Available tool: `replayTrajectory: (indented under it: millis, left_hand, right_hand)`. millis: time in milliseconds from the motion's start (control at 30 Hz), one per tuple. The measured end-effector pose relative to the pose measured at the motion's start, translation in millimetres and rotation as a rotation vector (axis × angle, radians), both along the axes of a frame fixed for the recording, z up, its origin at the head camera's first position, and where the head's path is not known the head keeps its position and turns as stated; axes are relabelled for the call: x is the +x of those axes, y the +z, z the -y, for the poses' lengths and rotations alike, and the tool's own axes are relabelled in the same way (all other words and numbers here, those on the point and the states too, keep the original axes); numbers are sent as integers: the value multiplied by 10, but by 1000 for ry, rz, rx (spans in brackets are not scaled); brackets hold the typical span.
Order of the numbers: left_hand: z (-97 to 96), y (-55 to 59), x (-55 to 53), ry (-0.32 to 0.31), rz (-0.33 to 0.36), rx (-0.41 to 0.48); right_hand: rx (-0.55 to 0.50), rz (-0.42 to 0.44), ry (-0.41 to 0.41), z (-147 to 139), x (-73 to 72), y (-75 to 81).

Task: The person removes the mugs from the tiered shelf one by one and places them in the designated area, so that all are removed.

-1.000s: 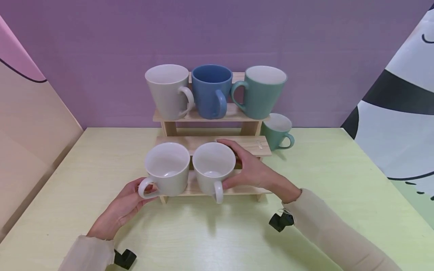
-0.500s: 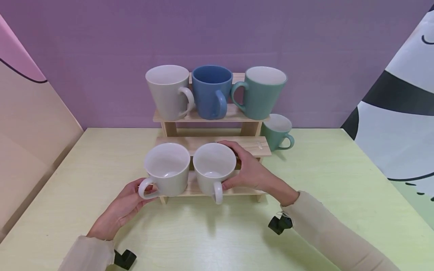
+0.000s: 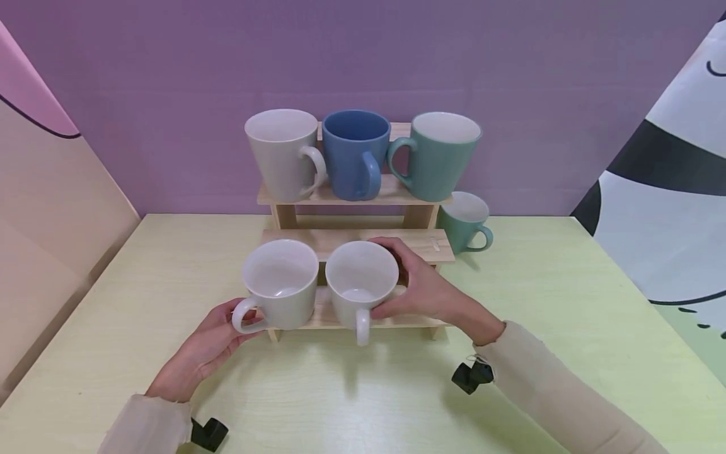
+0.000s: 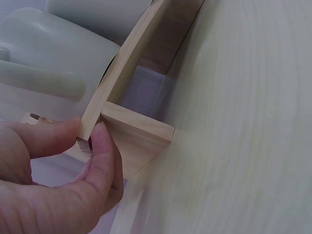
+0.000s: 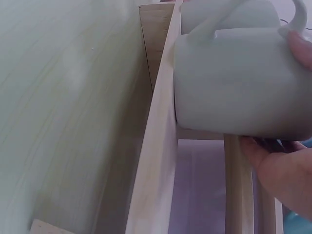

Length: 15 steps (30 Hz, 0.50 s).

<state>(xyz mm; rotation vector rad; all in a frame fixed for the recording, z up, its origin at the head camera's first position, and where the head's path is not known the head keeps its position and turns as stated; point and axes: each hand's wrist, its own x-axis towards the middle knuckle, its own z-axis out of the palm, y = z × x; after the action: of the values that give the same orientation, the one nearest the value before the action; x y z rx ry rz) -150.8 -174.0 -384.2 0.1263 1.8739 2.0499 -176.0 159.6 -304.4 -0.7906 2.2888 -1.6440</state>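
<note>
Two white mugs stand side by side on the lowest shelf of a stepped wooden rack (image 3: pixel 340 234). My right hand (image 3: pixel 431 290) grips the right-hand mug (image 3: pixel 343 306) around its right side; that mug's handle points toward me. The left-hand mug (image 3: pixel 289 313) has its handle turned to the lower left. Beside that handle is my left hand (image 3: pixel 204 347). In the left wrist view, the thumb and fingers of the left hand (image 4: pixel 63 190) pinch the end of the shelf board (image 4: pixel 119 73). The right wrist view shows fingers around the mug (image 5: pixel 234 87), partly hidden behind it.
A pale mug (image 3: pixel 283 164), a blue mug (image 3: pixel 347 167) and a green mug (image 3: pixel 439 164) line the top shelf. Another green mug (image 3: pixel 459 227) stands on the table (image 3: pixel 544 277) behind the rack's right side. A purple backdrop (image 3: pixel 363 57) rises behind.
My right hand has shifted the right-hand white mug slightly to the right and turned its handle a little leftward. The left hand has stayed in place.
</note>
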Motion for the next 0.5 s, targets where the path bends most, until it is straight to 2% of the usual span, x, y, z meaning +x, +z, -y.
replayTrajectory:
  millis: [267, 500]
  left_hand:
    - [-19, 10, -2, 5, 12, -29]
    - [-23, 7, 1, 14, 14, -42]
  right_hand:
    - [-4, 5, -25, -1, 16, 1]
    - [34, -34, -52, 9, 17, -3]
